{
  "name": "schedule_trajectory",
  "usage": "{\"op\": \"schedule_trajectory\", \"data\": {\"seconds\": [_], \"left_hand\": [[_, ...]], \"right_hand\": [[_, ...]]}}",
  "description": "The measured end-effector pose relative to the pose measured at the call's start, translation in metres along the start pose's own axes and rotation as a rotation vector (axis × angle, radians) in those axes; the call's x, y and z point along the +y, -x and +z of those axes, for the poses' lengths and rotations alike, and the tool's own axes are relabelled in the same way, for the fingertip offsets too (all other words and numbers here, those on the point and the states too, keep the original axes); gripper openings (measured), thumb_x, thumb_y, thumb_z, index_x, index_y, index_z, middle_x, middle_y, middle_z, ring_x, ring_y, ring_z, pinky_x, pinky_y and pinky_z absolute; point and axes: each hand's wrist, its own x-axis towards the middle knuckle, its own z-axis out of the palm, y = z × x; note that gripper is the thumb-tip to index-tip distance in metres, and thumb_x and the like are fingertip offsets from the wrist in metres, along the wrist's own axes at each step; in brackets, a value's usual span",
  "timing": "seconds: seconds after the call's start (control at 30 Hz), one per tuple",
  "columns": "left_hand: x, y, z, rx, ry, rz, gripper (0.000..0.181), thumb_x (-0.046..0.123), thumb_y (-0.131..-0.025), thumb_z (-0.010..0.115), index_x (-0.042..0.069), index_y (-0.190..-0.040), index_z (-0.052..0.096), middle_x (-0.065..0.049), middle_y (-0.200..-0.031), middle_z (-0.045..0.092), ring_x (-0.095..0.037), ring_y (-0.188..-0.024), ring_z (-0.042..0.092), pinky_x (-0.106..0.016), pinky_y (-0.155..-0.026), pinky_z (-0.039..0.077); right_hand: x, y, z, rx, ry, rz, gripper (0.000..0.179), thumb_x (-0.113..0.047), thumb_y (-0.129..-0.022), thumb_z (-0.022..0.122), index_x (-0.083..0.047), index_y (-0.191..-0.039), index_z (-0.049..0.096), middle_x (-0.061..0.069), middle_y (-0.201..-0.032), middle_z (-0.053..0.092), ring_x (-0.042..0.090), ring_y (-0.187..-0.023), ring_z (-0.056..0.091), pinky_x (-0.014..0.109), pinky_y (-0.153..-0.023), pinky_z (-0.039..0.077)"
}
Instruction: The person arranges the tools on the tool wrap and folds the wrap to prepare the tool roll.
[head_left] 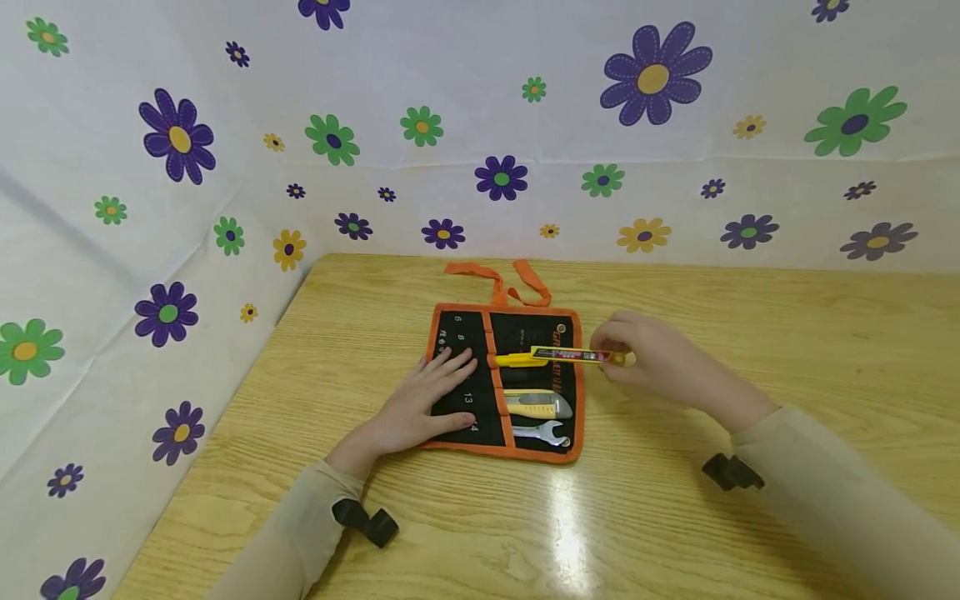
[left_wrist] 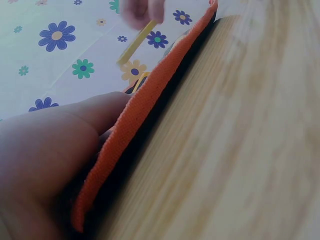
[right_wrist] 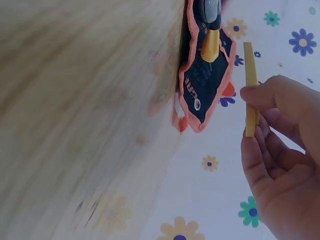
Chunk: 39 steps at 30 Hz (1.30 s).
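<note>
A black tool roll (head_left: pixel 532 329) with orange edging lies unrolled on the table. My left hand (head_left: pixel 420 408) rests on its pocket panel, fingers spread. From the pockets stick out a yellow handle (head_left: pixel 521 360), a yellow-and-grey utility knife (head_left: pixel 538 405) and an open-end wrench (head_left: pixel 543 432). Pinched at one end between thumb and fingers of my right hand (head_left: pixel 645 354) is a slim, flat yellow case (head_left: pixel 567 355) with a dark, red-printed label. It is raised above the roll's right side, as the right wrist view also shows, and its far end overlaps the yellow handle in the head view.
Orange tie straps (head_left: pixel 531 283) trail from the roll's far edge. The wooden table (head_left: pixel 750 517) runs back to a white flower-print cloth (head_left: pixel 450 75), which also hangs along the left side. A black band hangs at each sleeve cuff.
</note>
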Motion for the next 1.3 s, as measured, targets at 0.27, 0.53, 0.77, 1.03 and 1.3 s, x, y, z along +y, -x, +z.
{"op": "schedule_trajectory", "data": {"seconds": [0.27,0.53,0.77,1.03,1.3], "left_hand": [[-0.001,0.001,0.000,0.005,-0.001,0.005,0.073,0.040,-0.092,0.062,0.013,-0.152,0.029,-0.002,-0.158,0.019,-0.025,-0.145,0.006,-0.052,-0.114,0.001],[-0.002,-0.001,0.001,0.005,0.003,0.013,0.073,0.040,-0.092,0.062,0.013,-0.152,0.028,-0.002,-0.158,0.019,-0.024,-0.145,0.006,-0.050,-0.115,0.001],[-0.003,0.000,0.001,0.006,0.006,0.010,0.073,0.041,-0.092,0.061,0.013,-0.152,0.029,-0.001,-0.158,0.018,-0.024,-0.145,0.006,-0.051,-0.114,0.001],[-0.004,0.000,0.000,-0.001,0.004,0.002,0.073,0.042,-0.093,0.060,0.014,-0.152,0.028,0.000,-0.158,0.018,-0.023,-0.145,0.005,-0.050,-0.114,0.001],[-0.002,-0.001,0.000,-0.001,0.004,0.003,0.073,0.042,-0.093,0.061,0.014,-0.152,0.029,0.000,-0.158,0.019,-0.023,-0.145,0.006,-0.052,-0.114,0.001]], "right_hand": [[0.003,-0.042,0.015,-0.009,0.011,-0.009,0.016,0.001,-0.079,0.073,-0.002,-0.094,0.068,0.005,-0.090,0.061,0.018,-0.080,0.056,0.034,-0.072,0.052],[0.004,-0.060,0.021,-0.056,0.078,-0.049,0.017,0.002,-0.080,0.072,-0.001,-0.097,0.071,0.009,-0.092,0.062,0.023,-0.081,0.055,0.035,-0.072,0.051],[0.001,-0.067,0.023,-0.125,0.253,-0.091,0.020,0.000,-0.081,0.072,-0.002,-0.101,0.072,0.011,-0.095,0.061,0.025,-0.082,0.055,0.038,-0.076,0.049],[0.001,-0.073,0.028,-0.123,0.282,-0.122,0.019,0.000,-0.082,0.071,-0.003,-0.101,0.074,0.011,-0.092,0.062,0.024,-0.081,0.055,0.038,-0.077,0.048],[-0.001,-0.078,0.040,-0.138,0.170,-0.131,0.022,-0.004,-0.082,0.075,-0.002,-0.104,0.074,0.008,-0.089,0.061,0.019,-0.075,0.055,0.028,-0.067,0.051]]}}
